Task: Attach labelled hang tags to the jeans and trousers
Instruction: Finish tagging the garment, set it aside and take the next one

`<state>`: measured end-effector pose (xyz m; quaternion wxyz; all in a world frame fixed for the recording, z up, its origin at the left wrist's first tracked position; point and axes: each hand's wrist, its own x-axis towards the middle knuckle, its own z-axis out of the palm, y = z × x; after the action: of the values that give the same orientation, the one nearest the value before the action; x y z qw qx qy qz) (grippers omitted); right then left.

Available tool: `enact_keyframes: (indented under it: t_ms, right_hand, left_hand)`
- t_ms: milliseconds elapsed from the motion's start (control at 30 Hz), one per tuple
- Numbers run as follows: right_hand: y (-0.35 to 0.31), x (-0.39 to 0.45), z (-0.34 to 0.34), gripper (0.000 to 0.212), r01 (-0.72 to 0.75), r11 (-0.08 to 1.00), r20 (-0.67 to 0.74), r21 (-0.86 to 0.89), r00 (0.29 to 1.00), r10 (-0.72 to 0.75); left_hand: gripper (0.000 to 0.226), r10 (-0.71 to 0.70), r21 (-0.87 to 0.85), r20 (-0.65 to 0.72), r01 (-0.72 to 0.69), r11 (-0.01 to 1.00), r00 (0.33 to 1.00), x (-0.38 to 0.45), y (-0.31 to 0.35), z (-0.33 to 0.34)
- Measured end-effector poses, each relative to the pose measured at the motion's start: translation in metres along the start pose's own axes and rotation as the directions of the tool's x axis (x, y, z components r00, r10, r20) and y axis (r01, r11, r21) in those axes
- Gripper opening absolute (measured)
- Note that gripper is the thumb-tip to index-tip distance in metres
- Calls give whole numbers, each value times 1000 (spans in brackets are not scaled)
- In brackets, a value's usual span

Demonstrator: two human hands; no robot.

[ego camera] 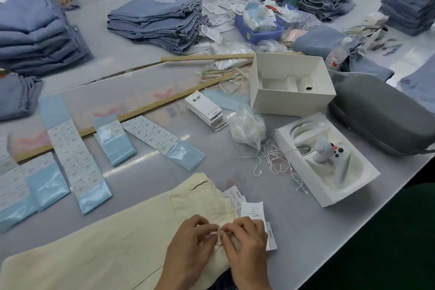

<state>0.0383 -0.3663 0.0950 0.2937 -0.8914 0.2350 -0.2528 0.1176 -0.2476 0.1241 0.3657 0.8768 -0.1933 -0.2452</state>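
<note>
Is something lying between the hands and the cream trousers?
Nothing visible. The left hand and right hand rest directly on the cream trousers, pinching a string at the waistband beside the hang tags.

Trousers (pixel 106 238) lie nearest on the table (pixel 294 231), both hands meeting at their right end. Label sheets (pixel 77 160) lie behind on the left, a tag stack (pixel 207 110) behind centre, open boxes (pixel 292 85) right, folded jeans (pixel 155 23) farthest back.
</note>
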Motion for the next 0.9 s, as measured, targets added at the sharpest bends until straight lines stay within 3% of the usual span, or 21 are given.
enact_keyframes:
  t_ms: [67, 200, 400, 467, 567, 700, 833, 900]
  right_hand:
    - [2, -1, 3, 8, -38, 999, 10, 18, 999, 38]
    - [10, -3, 1, 27, -144, 985, 93, 99, 986, 135]
    - [11, -13, -8, 18, -219, 946, 126, 237, 973, 194]
    - [7, -12, -16, 12, -195, 930, 50, 311, 981, 189]
    - [7, -1, -32, 17, -142, 940, -52, 310, 985, 166]
    - [16, 15, -54, 25, -57, 976, -93, 212, 993, 78]
    - [18, 24, -62, 29, 143, 976, -39, 166, 990, -139]
    - [13, 26, -58, 27, 154, 968, 7, 200, 987, -158]
  left_hand:
    - [19, 7, -68, -13, -7, 998, 1000, 1, -2, 1]
    - [18, 25, -91, -5, -26, 996, 1000, 5, -5, 4]
    - [15, 24, -158, -10, -26, 987, 1000, 3, -6, 8]
    - [13, -34, -406, -68, 4, 914, 997, 5, -1, 2]
    - [12, -113, -746, -170, -53, 663, 979, 8, 8, -28]
    - [15, -71, -841, -247, -177, 512, 966, 10, 20, -60]
    - [12, -65, -854, -242, -181, 488, 968, 14, 28, -68]
    - [12, -76, -867, -231, -169, 469, 970, 14, 29, -68]
